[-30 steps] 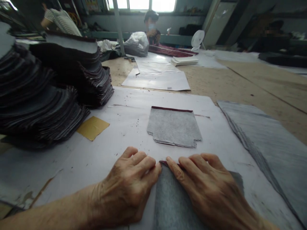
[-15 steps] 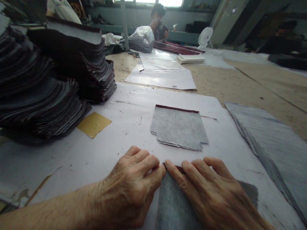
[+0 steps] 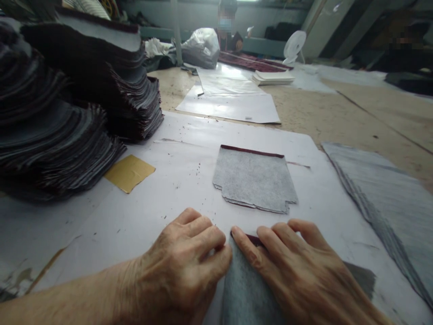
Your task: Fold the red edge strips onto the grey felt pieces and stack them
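Observation:
At the lower middle, a grey fabric piece (image 3: 245,289) with a dark red folded top edge lies partly under my right hand (image 3: 301,266). That hand is spread, its fingers pressing flat along the red edge. My left hand (image 3: 189,262) is closed beside the piece's left edge, thumb and index finger at the corner; what its fingertips pinch is too hidden to name. Beyond both hands lies a flat stack of grey pieces (image 3: 255,178) with a dark red top edge and notched lower corners.
Tall dark fabric stacks (image 3: 131,95) stand at the left, near a yellow square (image 3: 130,174). Grey layered sheets (image 3: 385,189) lie at the right. Farther back are white sheets (image 3: 233,106), a plastic bag (image 3: 203,47), a white fan (image 3: 294,45) and a person (image 3: 230,40).
The camera view has shifted slightly. My left thumb and index finger have moved down a little from the fabric's corner; my right hand stays on the red edge.

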Action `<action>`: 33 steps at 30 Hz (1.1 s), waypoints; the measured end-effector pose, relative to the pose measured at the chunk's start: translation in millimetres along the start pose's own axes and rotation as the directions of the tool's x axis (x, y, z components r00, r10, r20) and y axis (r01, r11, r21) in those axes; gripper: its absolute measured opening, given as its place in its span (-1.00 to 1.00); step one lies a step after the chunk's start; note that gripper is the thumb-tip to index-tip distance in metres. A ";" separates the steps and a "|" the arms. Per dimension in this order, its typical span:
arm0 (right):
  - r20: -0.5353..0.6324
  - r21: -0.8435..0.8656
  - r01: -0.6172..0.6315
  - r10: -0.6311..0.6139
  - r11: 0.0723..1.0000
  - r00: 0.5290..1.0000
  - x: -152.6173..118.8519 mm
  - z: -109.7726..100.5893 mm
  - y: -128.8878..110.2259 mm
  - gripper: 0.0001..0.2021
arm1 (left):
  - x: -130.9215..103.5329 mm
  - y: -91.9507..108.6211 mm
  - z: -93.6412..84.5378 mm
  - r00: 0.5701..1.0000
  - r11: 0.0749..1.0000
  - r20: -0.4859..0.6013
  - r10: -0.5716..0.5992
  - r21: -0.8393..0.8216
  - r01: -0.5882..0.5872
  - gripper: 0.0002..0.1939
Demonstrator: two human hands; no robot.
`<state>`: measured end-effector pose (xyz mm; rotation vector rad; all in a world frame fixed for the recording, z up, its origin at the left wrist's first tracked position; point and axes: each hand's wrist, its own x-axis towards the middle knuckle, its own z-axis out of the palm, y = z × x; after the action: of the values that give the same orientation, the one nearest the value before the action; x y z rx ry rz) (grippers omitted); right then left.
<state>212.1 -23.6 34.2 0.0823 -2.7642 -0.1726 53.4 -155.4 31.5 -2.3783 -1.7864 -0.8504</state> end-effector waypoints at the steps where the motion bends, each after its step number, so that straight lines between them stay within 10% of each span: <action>1: 0.000 0.011 -0.009 0.009 1.000 1.000 0.1 0.4 -0.1 -0.63 | 0.5 0.2 -0.7 1.000 1.000 0.010 0.004 -0.004 -0.004 -0.86; 20: -0.178 0.000 -0.247 0.243 0.969 0.953 -62.9 -16.0 -10.5 -0.69 | 12.8 -1.5 -1.4 0.992 0.995 -0.111 -0.059 -0.092 0.049 -0.78; 33: -0.269 0.076 -0.323 0.331 0.943 0.904 -60.3 -14.9 -9.3 -0.74 | 44.1 5.7 33.6 0.990 0.998 -0.139 0.036 -0.055 -0.044 -0.70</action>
<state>274.0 -29.7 25.2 -0.3266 -2.4528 -0.0274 79.9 -106.9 24.5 -2.3168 -1.6800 -1.0473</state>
